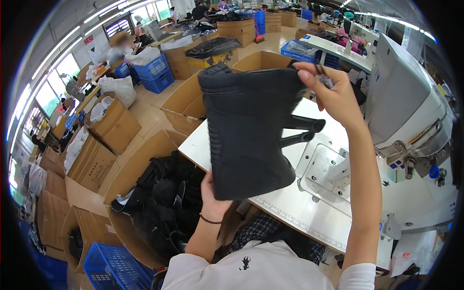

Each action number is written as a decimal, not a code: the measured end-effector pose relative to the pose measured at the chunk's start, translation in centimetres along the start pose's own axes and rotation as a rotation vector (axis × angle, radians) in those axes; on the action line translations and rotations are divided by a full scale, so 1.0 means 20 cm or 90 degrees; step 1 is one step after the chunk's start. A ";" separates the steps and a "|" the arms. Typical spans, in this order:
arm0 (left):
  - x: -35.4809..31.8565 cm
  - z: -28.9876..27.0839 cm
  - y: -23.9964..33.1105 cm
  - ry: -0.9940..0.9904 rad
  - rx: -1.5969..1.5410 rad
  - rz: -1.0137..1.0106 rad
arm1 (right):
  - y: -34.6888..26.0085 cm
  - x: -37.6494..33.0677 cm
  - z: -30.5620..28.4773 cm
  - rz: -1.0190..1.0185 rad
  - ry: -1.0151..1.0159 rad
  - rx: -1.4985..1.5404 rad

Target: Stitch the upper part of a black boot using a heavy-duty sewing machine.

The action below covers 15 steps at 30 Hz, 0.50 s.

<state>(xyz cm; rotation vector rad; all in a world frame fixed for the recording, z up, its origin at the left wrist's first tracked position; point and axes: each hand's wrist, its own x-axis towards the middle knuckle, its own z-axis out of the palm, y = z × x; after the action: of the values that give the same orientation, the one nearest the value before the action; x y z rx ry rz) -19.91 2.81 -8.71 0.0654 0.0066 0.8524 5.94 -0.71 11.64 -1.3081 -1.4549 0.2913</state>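
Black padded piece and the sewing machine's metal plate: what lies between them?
In the head view, only two black straps of the black padded piece, held by both hands, reach toward the metal plate; beyond them, bare white tabletop.

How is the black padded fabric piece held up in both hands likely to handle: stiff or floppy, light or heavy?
The black padded piece probably has some body: it stays fairly flat, pinched only at its top by the right hand and its bottom by the left hand. Its two straps jut sideways, suggesting stiff webbing. It seems light, given the fingertip grip.
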 end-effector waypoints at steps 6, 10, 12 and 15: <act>0.09 -0.02 0.14 -0.338 0.208 0.142 | 0.12 0.07 0.01 -0.181 -0.030 -0.158; 0.18 -0.23 0.10 -0.090 0.461 0.213 | 0.05 0.10 0.05 -0.117 -0.027 -0.095; 0.19 -0.32 0.03 -0.191 0.769 0.302 | -0.01 0.10 0.07 -0.039 -0.027 -0.087; 0.21 -0.27 0.02 -0.104 0.487 0.221 | -0.10 0.08 0.07 -0.057 -0.048 -0.020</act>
<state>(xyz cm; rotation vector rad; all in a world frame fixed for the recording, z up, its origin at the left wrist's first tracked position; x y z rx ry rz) -17.74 6.51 -13.99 0.8747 0.1721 1.1494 4.05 0.46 13.51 -1.2637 -1.5829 0.2621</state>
